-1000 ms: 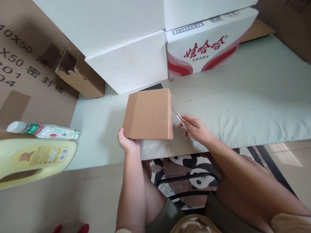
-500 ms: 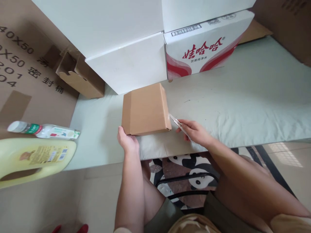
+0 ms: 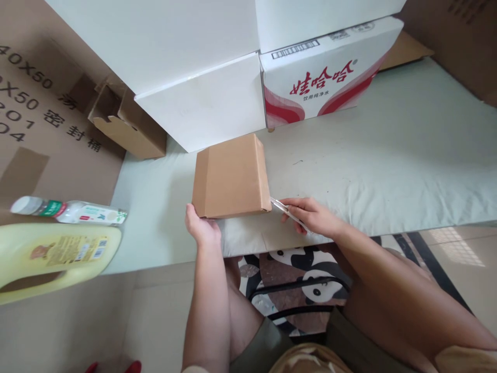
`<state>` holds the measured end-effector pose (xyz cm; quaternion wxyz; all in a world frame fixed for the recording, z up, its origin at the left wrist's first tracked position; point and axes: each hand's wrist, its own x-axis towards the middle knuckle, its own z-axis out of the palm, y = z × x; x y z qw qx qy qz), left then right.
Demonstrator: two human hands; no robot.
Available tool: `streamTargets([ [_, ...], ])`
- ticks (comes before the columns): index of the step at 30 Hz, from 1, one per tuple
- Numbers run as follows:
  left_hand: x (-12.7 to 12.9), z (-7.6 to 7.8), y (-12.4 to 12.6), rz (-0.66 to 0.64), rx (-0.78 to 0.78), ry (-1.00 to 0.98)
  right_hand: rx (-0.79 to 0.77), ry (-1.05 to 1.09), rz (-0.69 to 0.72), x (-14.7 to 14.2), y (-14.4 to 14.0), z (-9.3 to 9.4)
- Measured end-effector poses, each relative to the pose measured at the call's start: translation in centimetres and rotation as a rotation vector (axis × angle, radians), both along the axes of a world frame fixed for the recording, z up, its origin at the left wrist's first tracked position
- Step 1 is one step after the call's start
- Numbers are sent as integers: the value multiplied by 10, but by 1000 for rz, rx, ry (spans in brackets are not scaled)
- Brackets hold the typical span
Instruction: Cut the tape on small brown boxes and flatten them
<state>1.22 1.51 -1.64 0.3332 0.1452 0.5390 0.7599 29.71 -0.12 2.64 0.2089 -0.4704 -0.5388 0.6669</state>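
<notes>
A small brown cardboard box lies flat on a pale green cloth. My left hand grips its near left corner. My right hand holds a thin metal blade tool, whose tip touches the box's near right corner. Whether it is scissors or a knife is unclear.
White boxes and a red-printed water carton stand stacked behind the brown box. An open cardboard carton sits at the left. A clear bottle and a yellow jug lie at the far left. A panda-patterned stool is below.
The brown box was tilted up toward me a second ago and now lies lower and flatter. My right hand and the blade moved slightly nearer the box's near right corner.
</notes>
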Motion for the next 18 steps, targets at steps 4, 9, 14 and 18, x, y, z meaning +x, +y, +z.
streamTargets([
  [4,3,4,0,43,-3,-5,72,-70,4,6,2,1],
  [9,9,8,0,85,0,13,262,-294,-13,15,6,0],
  [14,9,7,1,73,-1,14,333,-372,40,18,8,-1],
  [18,7,5,1,64,-4,39,364,-409,43,19,9,0],
])
